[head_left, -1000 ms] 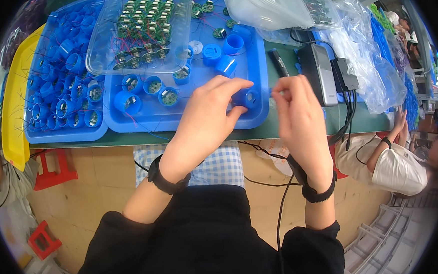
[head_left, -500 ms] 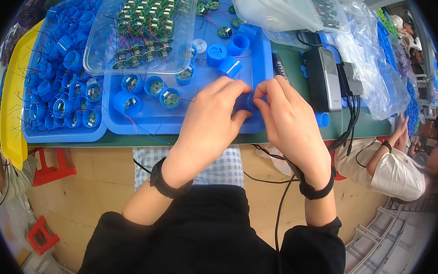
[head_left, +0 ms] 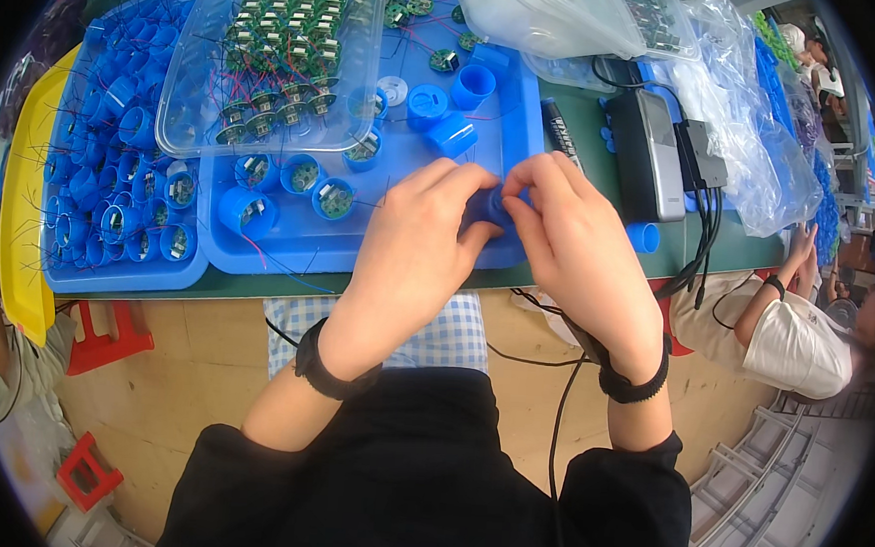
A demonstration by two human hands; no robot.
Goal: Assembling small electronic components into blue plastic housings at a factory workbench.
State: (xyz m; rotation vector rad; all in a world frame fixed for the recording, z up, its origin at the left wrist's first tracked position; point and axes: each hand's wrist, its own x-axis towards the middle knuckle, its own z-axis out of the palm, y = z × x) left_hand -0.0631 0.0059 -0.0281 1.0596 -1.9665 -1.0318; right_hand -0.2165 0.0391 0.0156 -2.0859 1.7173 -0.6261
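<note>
Over the right end of a blue tray [head_left: 310,262], my left hand [head_left: 421,242] and my right hand [head_left: 578,244] meet around a small blue plastic cup [head_left: 493,209]. Fingers of both hands close on it and cover most of it, so its inside cannot be seen. Just beyond the hands lie a tipped blue cup [head_left: 453,134], an upright blue cup [head_left: 473,87] and a round blue piece [head_left: 428,103]. Left of my left hand stand several blue cups with green circuit boards inside, among them one cup [head_left: 334,198] near the tray's front edge.
A clear plastic box [head_left: 166,122] of wired circuit boards rests across the tray. Further left, a blue bin [head_left: 127,277] holds many cups, beside a yellow tray [head_left: 23,293]. At right are a marker [head_left: 560,131], a black-and-grey device [head_left: 650,156] with cables and plastic bags [head_left: 756,143].
The tray, clear box and cups sit slightly further left in view. My hands stay nearly in place, both still on the small cup, with the fingers shifted a little.
</note>
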